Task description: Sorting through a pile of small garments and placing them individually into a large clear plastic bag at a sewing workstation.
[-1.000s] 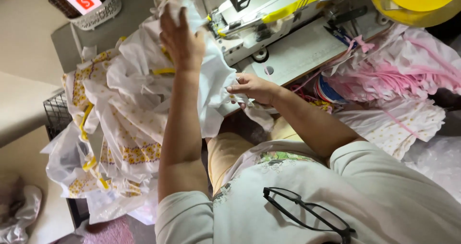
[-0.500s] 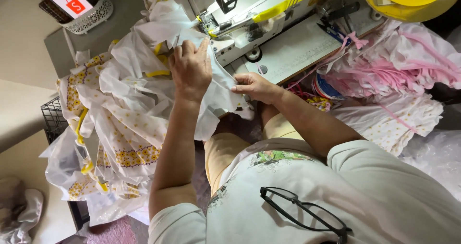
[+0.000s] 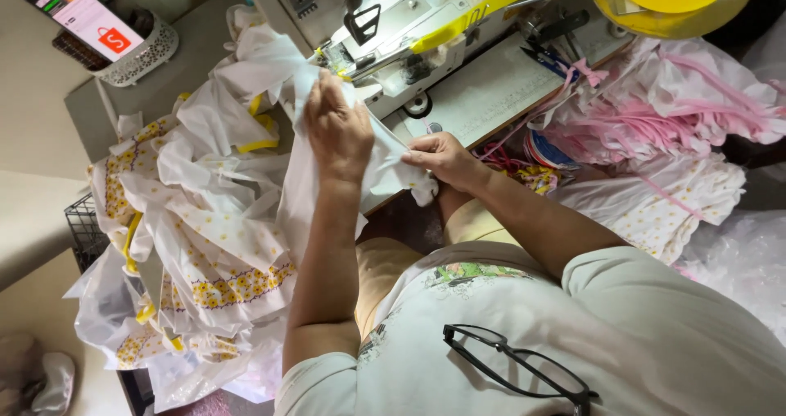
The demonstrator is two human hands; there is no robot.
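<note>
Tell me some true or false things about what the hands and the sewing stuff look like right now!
1. Both hands hold the same white cloth. True: the left hand grips it up high and the right hand pinches it lower down.
2. The sewing machine is bright red. False: it is white with a yellow strip.
3. A pile of fabric with yellow flowers lies on the left side. True.
4. The black glasses are lying on the machine table. False: they hang at the front of the person's shirt.
5. The pile of fabric on the right has pink ribbons. True.
</note>
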